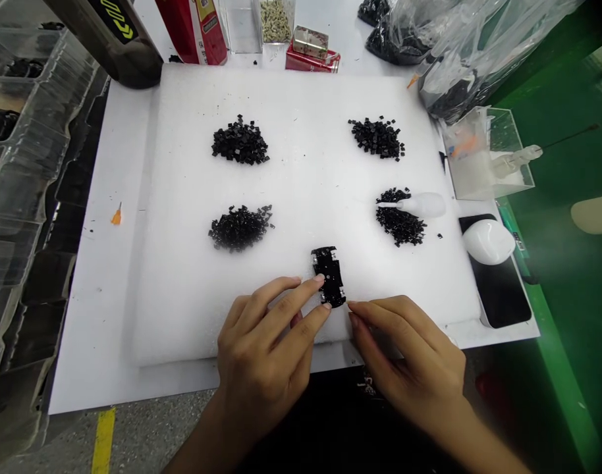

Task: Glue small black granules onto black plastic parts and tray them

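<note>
A white foam sheet (pixel 301 99) carries four heaps of black bits (pixel 240 141), a white squeeze bulb (pixel 422 205) lying on the heap nearest the right edge. Near the front edge, the left hand (pixel 261 349) pinches a black strip (pixel 328 276) between finger and thumb; the right hand (pixel 410 349) is open, just beside it

The white foam sheet (pixel 301 112) filling the middle of the frame looks rough and fine-grained, with matt black chips (pixel 240 141) on it. The black part (pixel 328 276) at lower centre is matt plastic with small shiny metal tabs. At the right, the plastic bag (pixel 479 46) is thin and glossy, the acrylic box (pixel 489 155) smooth and clear, and the white bulb (pixel 489 241) glossy.
</note>
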A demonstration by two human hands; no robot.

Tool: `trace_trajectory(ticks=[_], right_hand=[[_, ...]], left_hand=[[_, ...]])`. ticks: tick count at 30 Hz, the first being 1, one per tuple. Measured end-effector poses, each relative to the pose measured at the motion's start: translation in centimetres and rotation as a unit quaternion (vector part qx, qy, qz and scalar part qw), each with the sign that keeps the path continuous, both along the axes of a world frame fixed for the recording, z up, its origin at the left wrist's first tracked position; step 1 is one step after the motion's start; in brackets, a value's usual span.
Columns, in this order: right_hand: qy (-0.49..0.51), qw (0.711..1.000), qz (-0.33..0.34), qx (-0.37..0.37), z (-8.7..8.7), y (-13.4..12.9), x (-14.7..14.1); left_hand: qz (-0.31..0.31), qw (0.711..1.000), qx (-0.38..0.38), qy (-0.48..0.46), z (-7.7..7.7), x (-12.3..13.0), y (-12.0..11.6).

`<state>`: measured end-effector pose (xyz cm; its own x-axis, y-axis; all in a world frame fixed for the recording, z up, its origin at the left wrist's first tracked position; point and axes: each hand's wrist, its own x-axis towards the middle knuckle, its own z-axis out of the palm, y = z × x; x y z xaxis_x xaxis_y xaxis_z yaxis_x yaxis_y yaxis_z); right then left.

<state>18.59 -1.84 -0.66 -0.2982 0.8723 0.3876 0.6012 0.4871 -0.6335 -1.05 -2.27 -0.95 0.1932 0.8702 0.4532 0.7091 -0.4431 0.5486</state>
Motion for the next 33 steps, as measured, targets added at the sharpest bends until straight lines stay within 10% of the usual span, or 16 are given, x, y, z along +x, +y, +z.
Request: trace_trajectory(ticks=[29, 33], right_hand=[[-0.004, 1.000, -0.021, 0.016, 0.2, -0.6, -0.6], [-0.018, 0.993, -0.106, 0.038, 1.6, 0.7, 2.5]], left_hand=[[0.019, 1.000, 0.001, 0.000, -0.3, 0.8, -0.9], [0.022, 1.000, 0.006, 0.000, -0.3, 0.9, -0.9]])
